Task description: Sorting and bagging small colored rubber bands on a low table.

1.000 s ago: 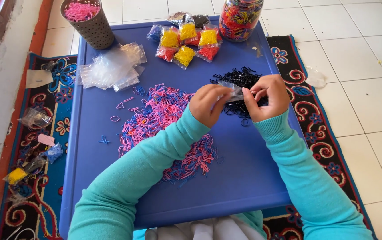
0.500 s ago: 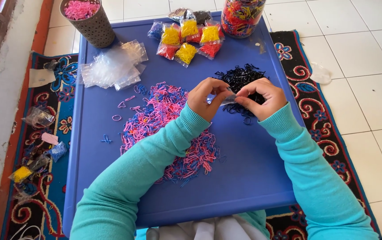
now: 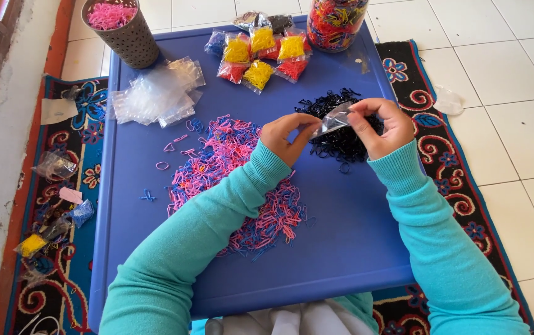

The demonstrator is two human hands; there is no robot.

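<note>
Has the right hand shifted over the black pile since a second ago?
Yes. The right hand has moved right and slightly up, toward the tray's right edge, judged against the black band pile. It pinches the clear bag with the left hand.

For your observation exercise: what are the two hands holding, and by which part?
Both hands share one small clear plastic bag: the left hand pinches its lower left edge, and the right hand has its grip on the upper right edge.

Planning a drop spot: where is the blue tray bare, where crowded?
Bare: the blue plastic tray's near right corner, below the black rubber-band pile, right of the pink-and-blue band heap. Also its left edge below the clear bag stack. Crowded: far edge, centre.
</note>
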